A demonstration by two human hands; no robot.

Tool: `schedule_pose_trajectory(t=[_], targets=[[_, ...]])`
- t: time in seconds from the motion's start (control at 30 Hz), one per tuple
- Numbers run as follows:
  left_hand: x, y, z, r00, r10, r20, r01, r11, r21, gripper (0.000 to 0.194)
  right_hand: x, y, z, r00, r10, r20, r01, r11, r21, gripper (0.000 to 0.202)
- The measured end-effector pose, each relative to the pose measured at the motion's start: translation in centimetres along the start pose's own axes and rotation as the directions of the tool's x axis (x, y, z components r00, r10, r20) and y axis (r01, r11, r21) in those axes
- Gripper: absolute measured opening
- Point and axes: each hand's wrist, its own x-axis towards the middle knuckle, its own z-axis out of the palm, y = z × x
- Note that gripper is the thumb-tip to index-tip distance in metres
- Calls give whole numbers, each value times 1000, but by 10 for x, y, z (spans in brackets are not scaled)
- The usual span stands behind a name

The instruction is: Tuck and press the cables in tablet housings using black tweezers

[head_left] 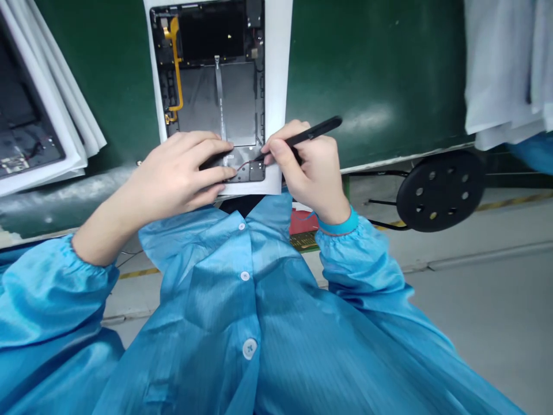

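While the right hand (311, 167) grips a black tool (314, 132) and the spread left hand (181, 167) rests its fingers on the tablet (237, 92) at eleven o'clock, the thin wire (244, 164) there seems light, soft and fragile, best held mid-length.

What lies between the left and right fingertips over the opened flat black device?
In the head view, a thin reddish wire and the tip of the slim black pen-shaped tool in the right hand.
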Motion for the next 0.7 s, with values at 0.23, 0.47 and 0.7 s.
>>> schedule_pose_trajectory(t=[0.23, 0.47, 0.7], targets=[[18, 1, -11, 995, -27, 93, 20, 997, 73, 46, 2, 1, 3, 997, -48, 66, 49, 999, -19, 39], [18, -7, -8, 994, -33, 106, 28, 998, 55, 47, 2, -2, -1, 994, 8, 112, -6, 1000, -15, 43], [20, -9, -7, 986, -92, 136, 109, 987, -122, 45, 4, -3, 1, 987, 4, 162, 13, 994, -106, 43]])
